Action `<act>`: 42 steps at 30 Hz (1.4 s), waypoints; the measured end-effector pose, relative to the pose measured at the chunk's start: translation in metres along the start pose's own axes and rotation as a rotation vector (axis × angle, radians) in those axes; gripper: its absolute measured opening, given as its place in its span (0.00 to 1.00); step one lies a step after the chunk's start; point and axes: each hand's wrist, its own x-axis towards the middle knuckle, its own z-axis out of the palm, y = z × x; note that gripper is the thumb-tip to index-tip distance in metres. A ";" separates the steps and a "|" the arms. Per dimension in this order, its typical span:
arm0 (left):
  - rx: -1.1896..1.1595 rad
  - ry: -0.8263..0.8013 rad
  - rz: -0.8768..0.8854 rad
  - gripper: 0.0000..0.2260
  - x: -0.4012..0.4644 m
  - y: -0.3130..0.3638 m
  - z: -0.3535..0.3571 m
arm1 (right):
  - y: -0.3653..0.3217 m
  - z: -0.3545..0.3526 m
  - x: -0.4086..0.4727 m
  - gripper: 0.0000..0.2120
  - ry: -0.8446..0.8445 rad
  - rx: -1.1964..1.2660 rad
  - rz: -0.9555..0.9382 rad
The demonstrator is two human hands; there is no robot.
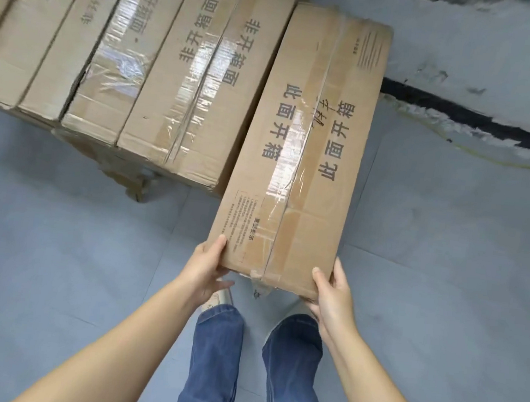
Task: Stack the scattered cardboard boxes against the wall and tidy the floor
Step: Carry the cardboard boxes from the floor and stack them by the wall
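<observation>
A long taped cardboard box (321, 187) with black printed characters runs from my hands towards the wall, just right of a row of similar boxes (160, 66). My left hand (206, 267) grips its near left corner, thumb on top and fingers underneath. At the near right corner, my right hand (332, 291) holds it the same way. The box's far end lies near the base of the wall (473, 42). Whether its underside touches the floor is hidden.
The row of boxes stands side by side on a lower layer with torn tape at its front corner (137, 183). A thin yellowish cable (461, 150) lies on the grey floor (54, 243) along the wall's dark baseboard (477, 119). My jeans and shoes are under the box's near end.
</observation>
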 end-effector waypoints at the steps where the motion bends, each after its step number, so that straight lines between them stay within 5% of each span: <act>1: -0.005 -0.002 0.001 0.17 0.006 0.007 0.002 | -0.002 0.002 0.006 0.22 -0.001 -0.004 -0.012; 9: -0.247 0.008 0.120 0.27 0.052 0.065 0.022 | -0.029 0.030 0.076 0.27 -0.010 -0.041 -0.129; 18: -0.260 -0.014 0.185 0.19 0.039 0.075 0.023 | -0.055 0.018 0.081 0.29 -0.091 -0.166 -0.103; 21: -0.184 -0.021 0.216 0.11 0.009 0.078 0.023 | -0.068 0.004 0.057 0.28 -0.111 -0.218 -0.066; 26: -0.076 -0.052 0.306 0.19 -0.057 0.095 0.012 | -0.113 -0.023 -0.006 0.27 -0.127 -0.329 -0.127; 33: 0.271 -0.210 0.672 0.12 -0.234 0.104 -0.018 | -0.180 -0.082 -0.146 0.24 -0.161 -0.515 -0.559; 37: 0.396 -0.251 0.887 0.18 -0.318 0.085 -0.045 | -0.187 -0.118 -0.230 0.24 -0.141 -0.430 -0.711; 42: 0.288 -0.207 1.006 0.13 -0.353 0.052 -0.063 | -0.148 -0.140 -0.303 0.42 -0.021 -0.272 -0.751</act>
